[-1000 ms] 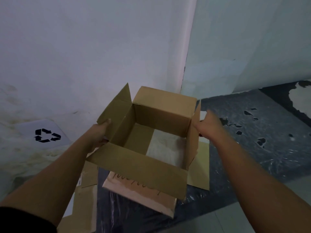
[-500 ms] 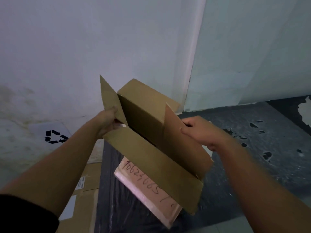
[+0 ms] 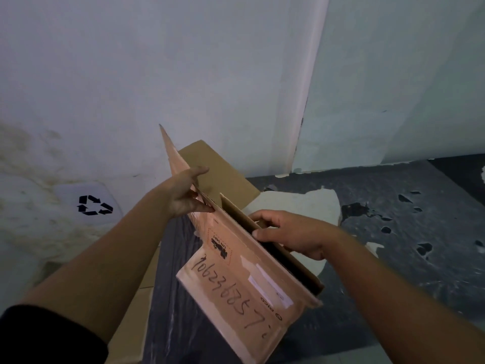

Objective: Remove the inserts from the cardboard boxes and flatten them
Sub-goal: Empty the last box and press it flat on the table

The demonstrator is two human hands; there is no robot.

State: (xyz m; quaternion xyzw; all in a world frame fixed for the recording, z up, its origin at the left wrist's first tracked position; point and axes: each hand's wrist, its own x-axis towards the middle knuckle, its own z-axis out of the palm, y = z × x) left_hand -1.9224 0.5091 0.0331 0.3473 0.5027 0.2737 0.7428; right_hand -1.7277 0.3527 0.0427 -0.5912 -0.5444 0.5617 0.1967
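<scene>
Cardboard box sits at frame center, held up off the floor and collapsed almost flat. It runs on a diagonal from a pointed flap tip at upper left down to a corner at lower right. The pinkish outer face is toward the camera, with a handwritten number on the lower flap, a small black-printed label above it and a white sticker strip to the right. Brown inner panels show along the upper right edge. Left hand holds the upper left end: the thumb is over the flap edge on the brown side, and the fingers lie fairly straight and close together against the pinkish face, so the flap is pinched between them. Right hand is at the middle of the upper right edge. Its fingers curl over the brown panel edge and the thumb presses the near side, gripping the panel; the fingertips go behind the board, so I can't tell how they lie there. A black sleeve is at lower left. Flat cardboard lies on the floor under the left forearm. The dark floor covering fills the right side, with a white torn patch just behind the right hand. A white wall fills the top, and a recycling symbol is at mid left.
</scene>
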